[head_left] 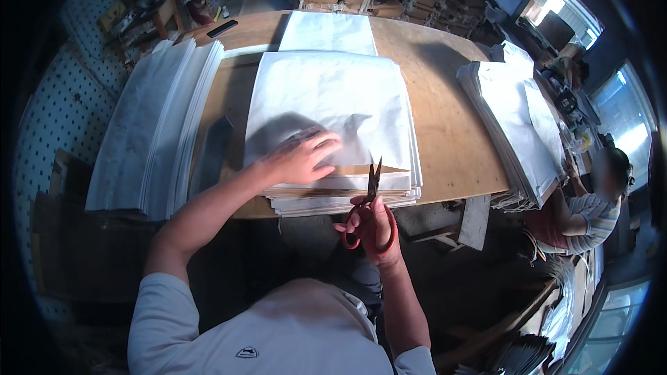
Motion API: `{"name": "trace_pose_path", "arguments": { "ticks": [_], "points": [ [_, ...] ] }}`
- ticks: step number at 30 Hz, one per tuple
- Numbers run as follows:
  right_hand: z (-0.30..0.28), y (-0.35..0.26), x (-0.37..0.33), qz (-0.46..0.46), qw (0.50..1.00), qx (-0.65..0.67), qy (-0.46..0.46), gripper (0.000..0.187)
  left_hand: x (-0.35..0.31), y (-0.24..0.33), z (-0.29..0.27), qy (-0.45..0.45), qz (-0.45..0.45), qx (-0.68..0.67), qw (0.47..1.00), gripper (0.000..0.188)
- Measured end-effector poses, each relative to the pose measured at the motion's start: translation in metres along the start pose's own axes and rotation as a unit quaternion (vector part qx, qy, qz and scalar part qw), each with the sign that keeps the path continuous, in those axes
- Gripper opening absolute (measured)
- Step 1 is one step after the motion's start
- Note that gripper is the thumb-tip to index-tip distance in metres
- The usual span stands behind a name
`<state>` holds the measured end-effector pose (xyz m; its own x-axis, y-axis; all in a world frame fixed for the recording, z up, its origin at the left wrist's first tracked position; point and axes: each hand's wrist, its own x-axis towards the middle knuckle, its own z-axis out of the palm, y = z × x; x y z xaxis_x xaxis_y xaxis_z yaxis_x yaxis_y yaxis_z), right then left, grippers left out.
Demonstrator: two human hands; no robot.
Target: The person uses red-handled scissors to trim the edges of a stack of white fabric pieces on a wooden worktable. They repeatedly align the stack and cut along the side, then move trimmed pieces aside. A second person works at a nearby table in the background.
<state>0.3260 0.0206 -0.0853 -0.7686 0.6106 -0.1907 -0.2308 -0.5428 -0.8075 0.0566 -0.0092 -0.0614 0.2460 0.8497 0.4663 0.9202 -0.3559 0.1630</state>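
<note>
My left hand [303,155] rests on a stack of white paper sacks [326,90], palm down with its fingers apart. Below it, near the stack's front edge, a brown strip shows along the opening of the top sack. My right hand [377,230] grips a pair of scissors [373,184] by the red handles. The dark blades point up and away from me, slightly parted, with their tips over the front edge of the stack. Whether the blades touch any paper, I cannot tell.
Another pile of white sacks [149,125] lies on the wooden table [445,118] to the left. More sacks [511,111] hang over its right edge, where another person [590,215] sits. A small black object [222,28] lies at the far left; bundled stacks [340,0] stand behind.
</note>
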Motion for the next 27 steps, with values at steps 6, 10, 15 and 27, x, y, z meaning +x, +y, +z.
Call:
{"name": "trace_pose_path", "arguments": {
  "ticks": [6, 10, 15, 27],
  "points": [
    [-0.017, -0.011, -0.007, -0.001, 0.954, -0.276, 0.118, 0.063, 0.004, 0.007, -0.014, 0.057, 0.128, 0.106, 0.984, 0.012],
    [-0.034, -0.017, -0.005, 0.000, 0.927, -0.341, 0.157, 0.062, 0.002, 0.005, -0.007, 0.046, 0.144, 0.110, 0.982, 0.011],
    [-0.038, -0.026, 0.005, -0.001, 0.917, -0.361, 0.167, 0.065, 0.000, 0.005, -0.005, 0.009, 0.137, 0.092, 0.986, 0.010],
    [-0.041, -0.017, 0.011, -0.011, 0.912, -0.365, 0.188, 0.062, 0.000, 0.006, -0.005, 0.008, 0.130, 0.068, 0.989, 0.010]
  ]
}}
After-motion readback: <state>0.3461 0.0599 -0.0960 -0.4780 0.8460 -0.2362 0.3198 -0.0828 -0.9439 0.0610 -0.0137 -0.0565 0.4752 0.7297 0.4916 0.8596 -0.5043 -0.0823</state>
